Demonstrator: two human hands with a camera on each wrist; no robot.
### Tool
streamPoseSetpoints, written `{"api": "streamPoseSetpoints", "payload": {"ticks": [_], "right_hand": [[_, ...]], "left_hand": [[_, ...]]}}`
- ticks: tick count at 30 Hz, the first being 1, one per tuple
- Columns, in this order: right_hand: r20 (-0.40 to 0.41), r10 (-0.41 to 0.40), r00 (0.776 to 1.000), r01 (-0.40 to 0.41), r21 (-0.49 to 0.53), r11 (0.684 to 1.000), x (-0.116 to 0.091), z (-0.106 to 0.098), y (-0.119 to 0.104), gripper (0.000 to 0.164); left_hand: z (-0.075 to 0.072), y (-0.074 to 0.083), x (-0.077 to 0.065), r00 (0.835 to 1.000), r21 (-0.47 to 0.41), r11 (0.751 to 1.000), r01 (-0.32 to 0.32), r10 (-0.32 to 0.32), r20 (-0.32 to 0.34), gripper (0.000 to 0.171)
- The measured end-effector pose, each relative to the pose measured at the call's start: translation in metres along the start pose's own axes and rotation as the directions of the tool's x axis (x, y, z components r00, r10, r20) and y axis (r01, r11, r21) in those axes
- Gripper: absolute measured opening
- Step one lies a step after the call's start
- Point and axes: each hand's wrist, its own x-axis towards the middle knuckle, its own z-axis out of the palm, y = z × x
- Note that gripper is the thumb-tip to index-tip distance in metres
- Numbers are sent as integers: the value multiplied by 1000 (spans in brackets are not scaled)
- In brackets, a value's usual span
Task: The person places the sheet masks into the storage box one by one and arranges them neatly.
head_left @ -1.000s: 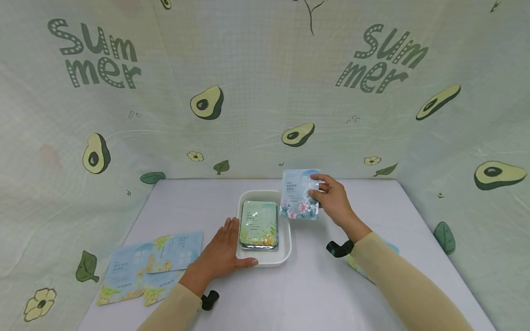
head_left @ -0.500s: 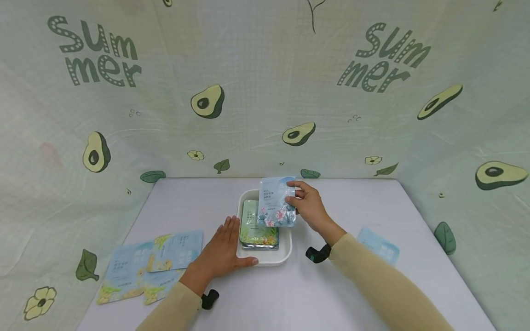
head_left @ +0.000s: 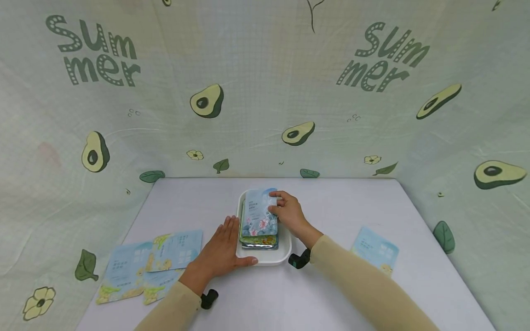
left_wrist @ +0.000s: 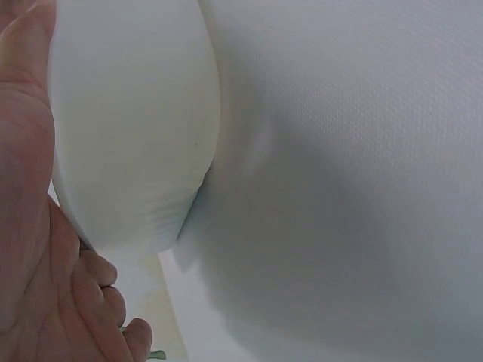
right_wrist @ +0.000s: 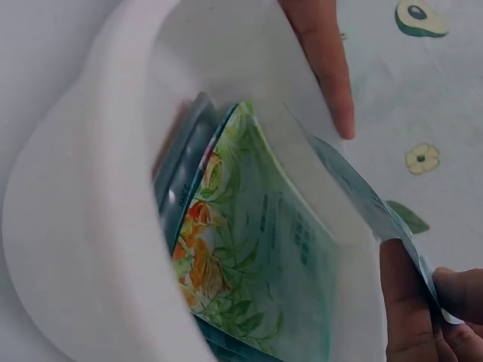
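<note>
Surface (head_left: 290,299) carries the white tray (head_left: 285,248). Judged step: stacking inside it; next move likely calls for lowering squarely, then release. Your left hand (head_left: 223,246), fingers extended, rests against the tray's left side; your right hand (head_left: 291,215), reaching from the right, pinches the blue packet's (head_left: 258,214) right edge above the green packet (right_wrist: 260,226).

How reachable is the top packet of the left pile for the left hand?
Likely yes: the top packet lies uncovered near the left hand, which would just need to leave the tray.
</note>
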Motion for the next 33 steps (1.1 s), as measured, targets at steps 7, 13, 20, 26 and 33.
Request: {"api": "streamPoseSetpoints", "payload": {"ticks": [7, 13, 20, 26, 33], "right_hand": [[0, -14, 1000, 14, -91, 996, 2, 9, 3, 40], [77, -51, 996, 66, -213, 975, 1, 9, 1, 39], [124, -51, 991, 93, -362, 927, 6, 5, 4, 41], [119, -32, 992, 71, -338, 939, 10, 3, 4, 43], [105, -29, 994, 63, -337, 939, 11, 3, 4, 41]], "left_hand": [[0, 0, 0, 1000, 4, 1000, -7, 7, -5, 132], [-1, 0, -1, 1000, 12, 1000, -13, 13, -4, 132], [0, 1, -1, 1000, -12, 1000, -10, 10, -4, 131], [1, 1, -1, 1000, -21, 1000, -1, 1, -8, 132], [1, 1, -1, 1000, -11, 1000, 8, -8, -6, 132]]}}
